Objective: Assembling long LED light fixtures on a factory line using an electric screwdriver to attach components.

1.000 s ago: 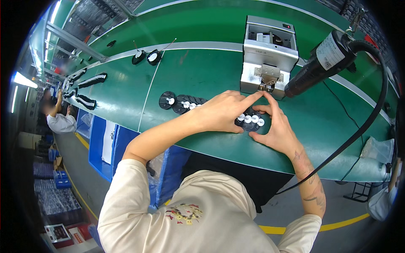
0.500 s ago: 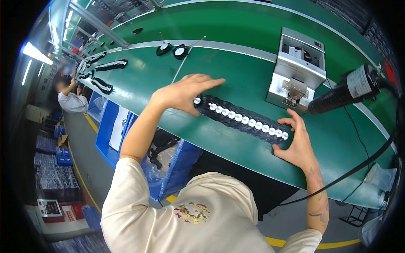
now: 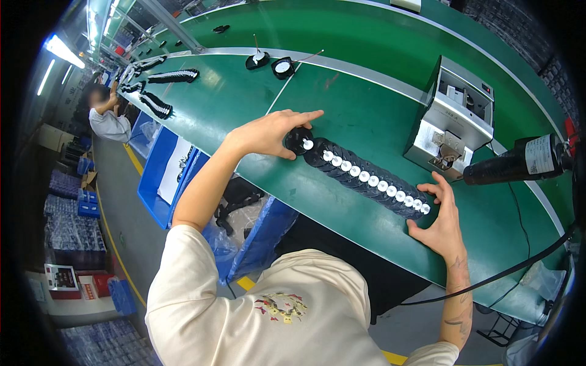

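A long row of black rounded parts (image 3: 354, 172), each with a white disc on top, lies closely packed and slanting across the green bench. At its left end, my left hand (image 3: 268, 135) has thumb and fingers around a single black part with a white disc (image 3: 298, 141); its index finger points out past it. A narrow gap separates this part from the row. My right hand (image 3: 444, 218) curves around the row's right end, thumb on the near side and fingertips on the far side. The exact contact there is hard to make out.
A silver machine (image 3: 453, 119) stands behind the row's right end, beside a black cylindrical tool (image 3: 516, 163) with a cable. Two black parts with white discs (image 3: 282, 68) sit near the bench's back edge. Blue bins (image 3: 160, 189) stand below the front edge. A person (image 3: 110, 116) is far left.
The left-end part has separated slightly from the row, with my left hand around it. My right hand keeps its place at the right end. The whole view has shifted a little.
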### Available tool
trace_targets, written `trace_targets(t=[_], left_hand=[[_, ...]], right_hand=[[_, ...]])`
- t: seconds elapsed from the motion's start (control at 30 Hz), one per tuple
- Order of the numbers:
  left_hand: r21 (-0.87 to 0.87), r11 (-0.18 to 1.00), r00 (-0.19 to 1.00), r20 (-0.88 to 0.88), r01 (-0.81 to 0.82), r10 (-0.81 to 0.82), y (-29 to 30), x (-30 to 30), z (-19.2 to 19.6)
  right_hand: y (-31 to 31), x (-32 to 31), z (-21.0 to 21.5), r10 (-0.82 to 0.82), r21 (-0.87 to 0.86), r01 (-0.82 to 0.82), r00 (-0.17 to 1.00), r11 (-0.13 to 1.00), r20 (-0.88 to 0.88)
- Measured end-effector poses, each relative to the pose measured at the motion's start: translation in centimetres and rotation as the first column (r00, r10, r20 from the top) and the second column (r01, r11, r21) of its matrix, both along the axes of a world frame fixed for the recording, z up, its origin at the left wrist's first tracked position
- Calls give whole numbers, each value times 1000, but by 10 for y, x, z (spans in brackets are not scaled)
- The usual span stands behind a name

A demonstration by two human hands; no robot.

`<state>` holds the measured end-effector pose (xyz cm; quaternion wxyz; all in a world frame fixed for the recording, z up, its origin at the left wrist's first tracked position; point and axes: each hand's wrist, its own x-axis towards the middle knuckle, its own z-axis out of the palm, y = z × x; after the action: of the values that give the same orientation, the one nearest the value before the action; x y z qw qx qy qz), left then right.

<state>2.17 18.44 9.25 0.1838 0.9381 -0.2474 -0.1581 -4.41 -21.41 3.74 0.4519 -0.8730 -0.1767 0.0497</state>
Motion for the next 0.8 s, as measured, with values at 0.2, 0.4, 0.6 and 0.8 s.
trace_targets(t=[0.2,0.4,0.6,0.8], left_hand=[[-47,999,1000,-11,20,-21,-14,-5,-3],[-62,997,996,78,39,-34,-19,-8,-10],[-43,997,995,88,59,-55,-21,-13,-7],[-122,992,984,176,26,-4,14,-2,-24]], right_hand=[[0,0,1,9,-23,-9,1000,1000,20],[-1,0,2,9,-41,-8,1000,999,11],[-7,-2,6,13,-71,-12,1000,997,14],[-43,-8,6,-61,-214,74,996,974,68]])
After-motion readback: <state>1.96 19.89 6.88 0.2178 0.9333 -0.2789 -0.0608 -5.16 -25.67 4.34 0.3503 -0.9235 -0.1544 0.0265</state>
